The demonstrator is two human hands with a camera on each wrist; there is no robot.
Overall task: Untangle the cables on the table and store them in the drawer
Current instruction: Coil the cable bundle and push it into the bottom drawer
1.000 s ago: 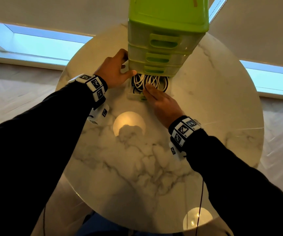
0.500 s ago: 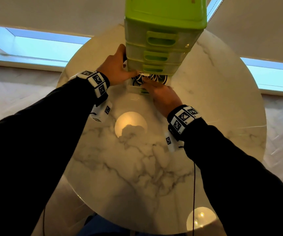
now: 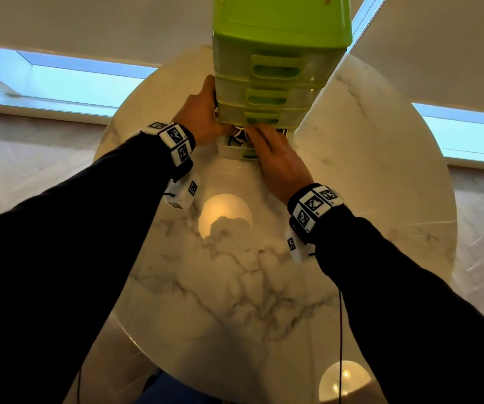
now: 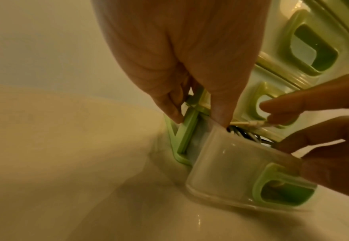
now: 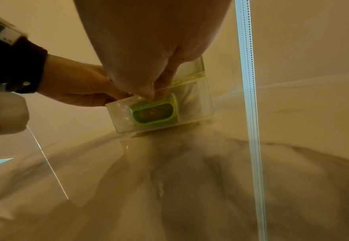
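Note:
A green drawer unit (image 3: 278, 30) stands at the far side of the round marble table (image 3: 375, 176). Its clear bottom drawer (image 3: 232, 150) (image 4: 231, 166) (image 5: 124, 117) sticks out a little, with black and white cables (image 3: 235, 138) (image 4: 248, 135) coiled inside. My left hand (image 3: 203, 118) (image 4: 198, 119) grips the unit's lower left corner, its fingers and thumb on either side of the green frame. My right hand (image 3: 270, 147) (image 5: 155, 91) lies over the drawer's front, its straight fingers (image 4: 293, 104) on the cables and its thumb on the front rim.
The three upper drawers (image 3: 275, 68) of the unit are closed. The marble top between me and the unit shows only lamp reflections (image 3: 223, 214). A thin dark wire (image 3: 340, 330) hangs from my right sleeve. Window strips (image 3: 74, 83) run behind the table.
The bottom drawer has slid most of the way into the unit. My right hand moved forward with it and now covers most of the cables. My left hand stayed on the unit's corner.

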